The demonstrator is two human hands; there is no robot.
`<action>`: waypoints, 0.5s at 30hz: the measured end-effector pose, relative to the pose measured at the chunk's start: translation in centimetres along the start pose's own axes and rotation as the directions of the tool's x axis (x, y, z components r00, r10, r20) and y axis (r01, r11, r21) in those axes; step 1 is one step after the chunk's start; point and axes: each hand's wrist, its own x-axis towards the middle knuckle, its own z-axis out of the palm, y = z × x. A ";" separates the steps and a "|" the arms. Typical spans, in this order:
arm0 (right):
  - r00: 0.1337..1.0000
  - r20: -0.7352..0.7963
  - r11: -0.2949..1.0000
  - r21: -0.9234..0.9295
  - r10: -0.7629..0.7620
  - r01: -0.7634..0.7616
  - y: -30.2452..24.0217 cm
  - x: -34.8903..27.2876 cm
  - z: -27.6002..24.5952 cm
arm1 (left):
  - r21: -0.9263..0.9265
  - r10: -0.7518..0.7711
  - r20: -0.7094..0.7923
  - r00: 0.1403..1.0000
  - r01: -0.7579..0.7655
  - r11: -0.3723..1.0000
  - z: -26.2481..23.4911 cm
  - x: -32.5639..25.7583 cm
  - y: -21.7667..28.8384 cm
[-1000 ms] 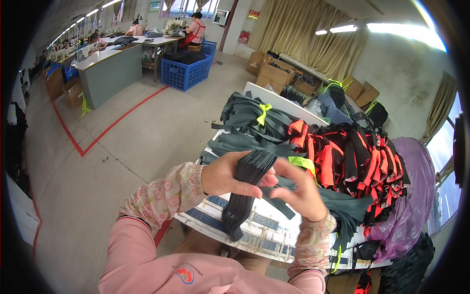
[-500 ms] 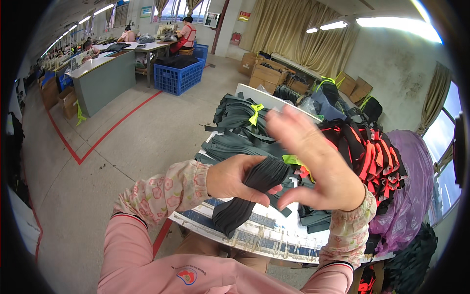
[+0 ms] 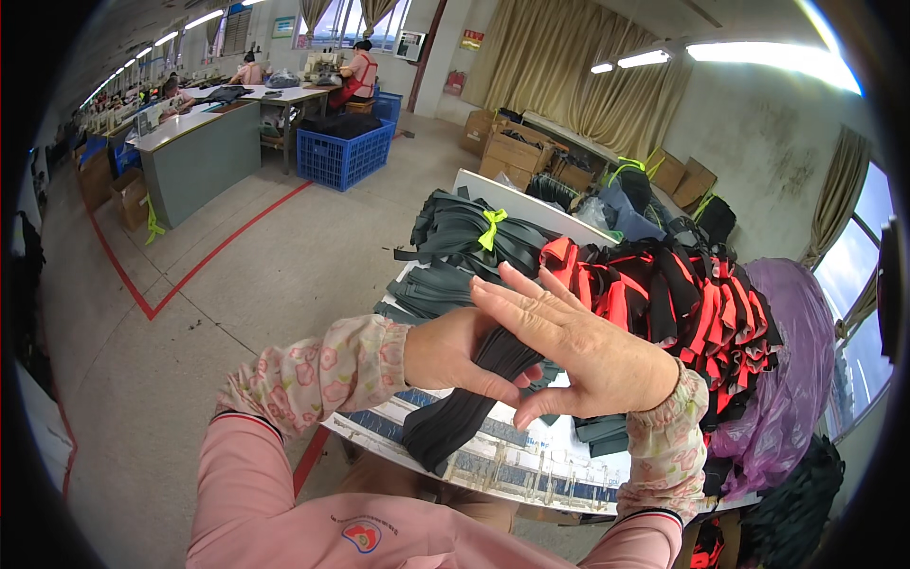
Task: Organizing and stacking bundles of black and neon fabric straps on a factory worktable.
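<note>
- My left hand [image 3: 453,353] is closed around a bundle of black straps [image 3: 466,396], just above the near edge of the table [image 3: 531,467].
- My right hand [image 3: 578,353] is open and flat, resting on top of the bundle.
- I think I am in the middle: this bundle is not tied.
- A dark green pile [image 3: 464,237] has a yellow tie [image 3: 491,226].
- The red and black straps [image 3: 682,303] lie loose.

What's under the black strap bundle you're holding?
Under the black strap bundle lies the white table edge with blue print. The left hand grips the bundle; the right hand covers its upper part and the table behind.
</note>
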 end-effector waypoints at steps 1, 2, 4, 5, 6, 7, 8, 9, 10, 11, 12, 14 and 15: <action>1.000 -0.003 1.000 -0.003 0.008 -0.008 -0.2 0.0 0.0 | 0.020 -0.002 0.005 1.000 0.002 1.000 0.0 -0.1 0.0; 1.000 -0.004 1.000 -0.003 0.009 -0.009 -0.3 0.0 0.1 | 0.020 -0.002 0.007 1.000 0.002 1.000 0.1 -0.2 0.0; 1.000 0.004 1.000 0.017 0.021 -0.021 -0.3 0.0 0.2 | 0.020 -0.025 0.012 1.000 0.025 0.999 0.1 -0.2 -0.1; 1.000 0.003 1.000 0.018 0.023 -0.023 -0.4 -0.1 0.0 | 0.020 -0.026 0.014 1.000 0.026 0.999 0.2 -0.3 0.0; 1.000 0.016 0.999 0.030 0.011 -0.012 -0.4 -0.3 -0.3 | -0.011 -0.049 0.019 0.999 0.049 0.999 0.3 -0.3 0.2; 1.000 0.029 0.999 0.043 0.000 -0.001 -0.4 -0.4 -0.5 | -0.042 -0.072 0.024 0.997 0.073 0.996 0.4 -0.4 0.3; 1.000 0.026 0.999 0.045 0.001 -0.002 0.0 -0.5 -0.5 | -0.042 -0.075 0.025 0.997 0.076 0.996 0.4 -0.5 0.4; 1.000 -0.013 0.997 0.075 -0.022 0.023 0.6 -0.6 -0.4 | -0.020 -0.054 0.046 0.997 0.055 0.998 0.4 -0.6 0.5; 0.998 -0.053 0.993 0.105 -0.043 0.048 0.9 -0.7 -0.3 | 0.001 -0.035 0.066 0.997 0.035 0.999 0.5 -0.6 0.5; 0.993 -0.101 0.991 0.117 -0.058 0.070 0.8 -0.4 -0.1 | -0.001 -0.039 0.069 0.997 0.039 0.999 0.5 -0.6 0.5; 0.993 -0.103 0.990 0.121 -0.057 0.069 1.0 -0.2 0.2 | 0.016 -0.084 0.104 0.991 0.083 0.996 0.5 -0.5 0.5; 0.981 -0.164 0.988 0.104 -0.099 0.117 1.3 0.2 0.7 | 0.029 -0.138 0.137 0.981 0.135 0.990 0.6 -0.7 0.1; 0.976 -0.183 0.988 0.076 -0.121 0.137 1.2 0.4 0.7 | 0.018 -0.093 0.121 0.988 0.092 0.996 0.7 -0.8 -0.1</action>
